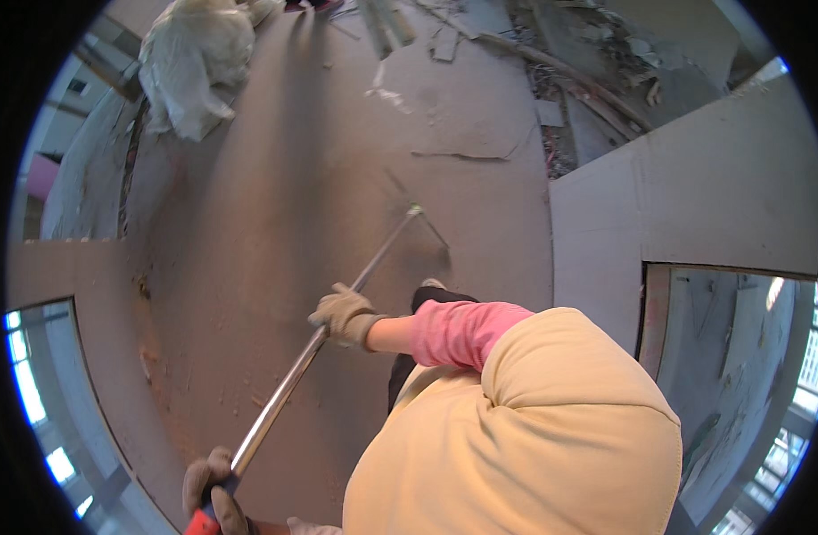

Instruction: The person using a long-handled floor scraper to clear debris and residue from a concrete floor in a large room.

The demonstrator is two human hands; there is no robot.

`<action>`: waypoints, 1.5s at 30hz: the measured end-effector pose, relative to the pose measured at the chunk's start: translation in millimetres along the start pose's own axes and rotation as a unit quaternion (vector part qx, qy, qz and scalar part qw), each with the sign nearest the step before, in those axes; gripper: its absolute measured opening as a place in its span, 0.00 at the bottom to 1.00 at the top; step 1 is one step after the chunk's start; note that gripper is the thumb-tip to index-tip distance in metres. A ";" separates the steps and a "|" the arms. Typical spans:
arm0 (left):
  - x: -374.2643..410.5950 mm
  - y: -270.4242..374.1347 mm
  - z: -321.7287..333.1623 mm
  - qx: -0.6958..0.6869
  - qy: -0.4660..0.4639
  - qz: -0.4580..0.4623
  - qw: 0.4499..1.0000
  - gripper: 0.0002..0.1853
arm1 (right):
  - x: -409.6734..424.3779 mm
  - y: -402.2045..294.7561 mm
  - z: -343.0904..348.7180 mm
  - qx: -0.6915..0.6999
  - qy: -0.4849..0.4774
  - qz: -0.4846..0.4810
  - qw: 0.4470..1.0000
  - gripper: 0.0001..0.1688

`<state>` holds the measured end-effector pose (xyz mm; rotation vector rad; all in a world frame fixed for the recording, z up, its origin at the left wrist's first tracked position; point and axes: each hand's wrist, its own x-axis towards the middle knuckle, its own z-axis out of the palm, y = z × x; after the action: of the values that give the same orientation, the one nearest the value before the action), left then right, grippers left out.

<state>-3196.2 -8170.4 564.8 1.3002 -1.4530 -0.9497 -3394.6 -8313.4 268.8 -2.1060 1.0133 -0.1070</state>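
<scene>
Both my hands wear pale work gloves and hold one long metal pole [275,408]. Closer to the pole's upper end, my left hand [215,488] wraps around a dark section beside a red end grip [201,523]. Farther down the shaft, my right hand [345,315] is closed around it, its arm reaching across in a pink sleeve. At the far end a light green joint [415,209] carries a thin, wide crosspiece [434,231], blurred, at the floor [475,187]. Whether it is a squeegee or a broom, I cannot tell. My shoe [433,283] shows just behind it.
Crumpled plastic sheeting [195,63] lies at the far left. Broken boards and rubble [596,87] cover the far right. A crack or thin strip [459,156] runs across the floor ahead. Wall panels with openings stand left [94,267] and right [710,180].
</scene>
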 end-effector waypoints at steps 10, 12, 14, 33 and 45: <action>219.0 -111.7 235.2 -0.285 -0.362 0.054 0.886 0.18 | -144.5 218.0 -59.5 0.029 0.099 0.455 0.885 0.10; 260.6 -116.7 259.4 -0.268 -0.366 0.034 0.890 0.17 | -138.6 246.0 -80.3 0.074 0.168 0.459 0.869 0.13; 298.5 -113.9 267.3 -0.258 -0.383 0.007 0.887 0.16 | -121.7 265.0 -104.0 0.088 0.166 0.442 0.877 0.15; 235.6 9.4 104.9 0.212 0.010 0.008 0.977 0.17 | 212.4 91.0 -113.8 0.021 -0.143 -0.069 0.987 0.15; 124.3 41.7 49.2 0.155 0.041 -0.077 0.984 0.14 | 182.6 -17.4 -47.3 -0.029 -0.209 -0.164 0.964 0.12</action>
<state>-3254.9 -8289.5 609.4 1.6793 -1.4928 -0.7777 -3277.8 -8462.5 269.2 -2.2070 0.4207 0.1998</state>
